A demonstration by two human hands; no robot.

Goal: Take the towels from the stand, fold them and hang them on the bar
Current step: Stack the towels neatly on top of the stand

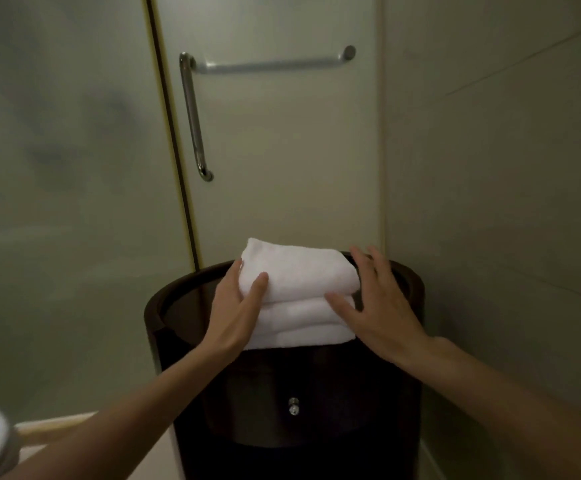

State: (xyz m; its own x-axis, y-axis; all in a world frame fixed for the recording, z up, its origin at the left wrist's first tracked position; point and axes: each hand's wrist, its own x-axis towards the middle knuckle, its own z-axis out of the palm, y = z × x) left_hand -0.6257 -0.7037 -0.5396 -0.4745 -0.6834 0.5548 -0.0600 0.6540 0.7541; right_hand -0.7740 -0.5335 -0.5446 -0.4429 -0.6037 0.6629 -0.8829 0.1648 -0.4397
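Step in hand: taking from the stand. Stack of folded white terry towels (299, 292) sits on top of the dark round wooden stand (164, 306), three layers showing, none lifted yet.

Left hand (237, 306) lies against the stack's left end, fingers straight, thumb laid on the front of the top towel. It brackets the corner rather than clutching it. Right hand (375, 306) is spread wide at the right end, thumb touching the middle layer, fingers flat along the side.

The horizontal brushed-metal bar (271, 65) on the frosted glass door (282, 168) is bare, well above and behind the stand.

Next move, by judgement: close both hands on the top towel only, lift it clear without dragging the lower two, and open it for refolding.
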